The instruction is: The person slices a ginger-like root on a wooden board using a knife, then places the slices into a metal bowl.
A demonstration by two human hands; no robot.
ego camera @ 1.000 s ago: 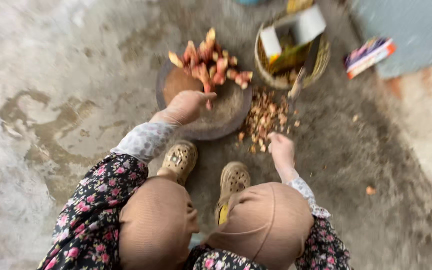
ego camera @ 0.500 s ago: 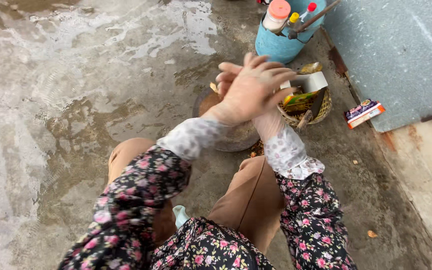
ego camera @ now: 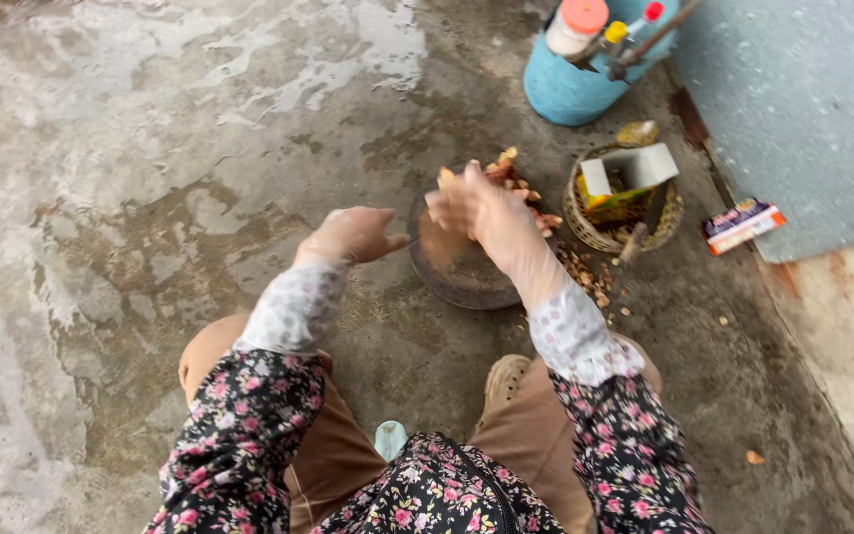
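Note:
I squat on a wet concrete floor in flowered sleeves and thin clear gloves. A round dark stone plate (ego camera: 452,277) lies in front of my knees, with a heap of reddish and pale peeled bulbs (ego camera: 518,181) on its far side. My left hand (ego camera: 353,235) hovers just left of the plate's rim, fingers loosely spread and holding nothing. Above the middle of the plate my right hand (ego camera: 481,210) is raised, blurred, close to the bulbs. Whether it grips a piece I cannot tell.
Dry peels (ego camera: 585,272) litter the floor right of the plate. A woven basket (ego camera: 669,213) with a small box in it stands beyond them. A blue bucket (ego camera: 565,89) holding bottles is at the back, and a small packet (ego camera: 740,225) lies by a grey slab (ego camera: 803,119).
Half a second ago both hands were pressed together above the plate. They have since separated, the left moving off to the plate's left side. The view has tilted down.

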